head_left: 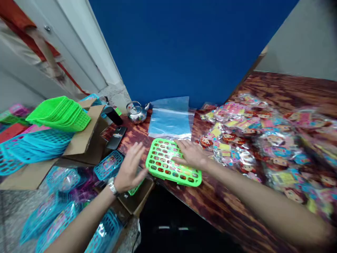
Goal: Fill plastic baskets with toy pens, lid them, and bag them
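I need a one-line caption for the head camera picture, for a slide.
Right hand flat on a green basket on a wood-grain table, left hand open beside it.

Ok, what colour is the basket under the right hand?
The basket is bright green, with a grid of oval holes; it shows in the head view.

On my feed a deep blue wall (189, 45) fills the far middle. At far left I see a white door (79, 52) with a small round knob (47, 28), and at far right a pale grey wall (302, 42). A dark-grained wooden table (218, 211) runs from near right to far. A speckled grey surface (13, 214) shows near left. The light is bright and even.
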A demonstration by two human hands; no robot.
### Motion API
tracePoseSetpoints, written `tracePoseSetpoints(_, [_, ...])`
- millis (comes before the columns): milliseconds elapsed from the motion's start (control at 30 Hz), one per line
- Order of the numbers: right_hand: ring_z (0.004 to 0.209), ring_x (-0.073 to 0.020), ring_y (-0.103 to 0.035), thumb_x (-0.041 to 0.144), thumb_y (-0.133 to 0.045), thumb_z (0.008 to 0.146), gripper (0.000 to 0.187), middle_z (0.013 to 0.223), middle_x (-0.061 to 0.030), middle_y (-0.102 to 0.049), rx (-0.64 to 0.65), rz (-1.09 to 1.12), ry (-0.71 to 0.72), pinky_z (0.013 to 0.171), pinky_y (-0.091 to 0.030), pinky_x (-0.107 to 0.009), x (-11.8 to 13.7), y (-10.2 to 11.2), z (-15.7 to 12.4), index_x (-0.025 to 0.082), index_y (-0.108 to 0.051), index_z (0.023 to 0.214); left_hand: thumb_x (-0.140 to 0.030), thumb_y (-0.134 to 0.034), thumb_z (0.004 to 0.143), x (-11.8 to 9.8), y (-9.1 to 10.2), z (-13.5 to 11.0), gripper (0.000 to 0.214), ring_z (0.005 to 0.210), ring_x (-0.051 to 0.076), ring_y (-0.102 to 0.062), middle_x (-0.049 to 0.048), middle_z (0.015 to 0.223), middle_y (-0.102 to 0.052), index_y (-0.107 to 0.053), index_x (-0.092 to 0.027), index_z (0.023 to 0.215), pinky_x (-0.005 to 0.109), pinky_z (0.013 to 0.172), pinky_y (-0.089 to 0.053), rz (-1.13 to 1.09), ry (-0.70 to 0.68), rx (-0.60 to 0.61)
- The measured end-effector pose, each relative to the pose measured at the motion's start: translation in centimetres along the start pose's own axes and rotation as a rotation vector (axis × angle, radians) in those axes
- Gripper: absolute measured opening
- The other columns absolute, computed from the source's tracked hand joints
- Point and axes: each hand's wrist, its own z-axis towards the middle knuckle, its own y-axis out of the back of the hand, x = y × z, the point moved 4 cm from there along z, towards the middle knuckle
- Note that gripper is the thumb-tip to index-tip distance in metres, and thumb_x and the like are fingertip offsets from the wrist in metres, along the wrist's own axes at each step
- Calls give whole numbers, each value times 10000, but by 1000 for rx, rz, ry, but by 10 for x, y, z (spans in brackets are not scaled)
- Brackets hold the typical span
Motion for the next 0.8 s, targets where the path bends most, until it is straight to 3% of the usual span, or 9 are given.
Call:
tracePoseSetpoints(133, [1101, -322, -487, 673, -334, 827, 785, 1253, -175, -523, -8, 4, -17, 832, -425, -426, -2, -6, 3, 128, -306, 1391, -431, -599, 790, -21, -23, 6, 797, 1323, 376, -249, 179, 1430, -281, -198, -208, 1440, 571, 1060, -239, 35, -172, 30])
tracePoseSetpoints(300, [1089, -322, -498, 649, -356, 829, 747, 1245, -164, -533, -48, 3, 0, 824, -434, -430, -3, -7, 3, 131, -341, 1367, -479, -608, 771, -7, -32, 11, 888, 1362, 426, -82, 178, 1510, -41, -113, -210, 1457, 616, 1059, -163, 13, -41, 63])
tracePoseSetpoints(467, [1073, -320, -512, 647, -352, 834, 729, 1223, -164, -548, -109, 12, 24, 806, -437, -426, -4, -9, 3, 140, -354, 1356, -512, -720, 655, 10, -41, -3, 1190, 1364, 428, 65, 183, 1505, 140, 120, -213, 1442, 627, 1070, -76, -179, 146, 26])
tracePoseSetpoints(567, [1054, -314, -522, 637, -362, 836, 713, 1189, -161, -566, -118, 15, 32, 801, -437, -422, -5, -10, 3, 142, -363, 1350, -508, -750, 620, 13, -59, -20, 1289, 1371, 390, 98, 165, 1501, 181, 234, -231, 1404, 610, 1083, -46, -454, 352, 31])
tracePoseSetpoints(667, [1059, -315, -522, 630, -372, 837, 716, 1188, -165, -563, -106, 14, 37, 806, -438, -422, -5, -10, 3, 134, -360, 1354, -460, -746, 650, 11, -72, -31, 1259, 1379, 340, 116, 139, 1505, 192, 237, -234, 1403, 555, 1107, -17, -651, 513, 10])
tracePoseSetpoints(800, [1054, -319, -524, 624, -378, 839, 714, 1192, -164, -561, -97, 9, 30, 800, -441, -425, -4, -9, 3, 138, -355, 1361, -372, -755, 670, 6, -75, -29, 1209, 1389, 318, 67, 132, 1522, 119, 179, -227, 1424, 501, 1125, -31, -772, 513, 11])
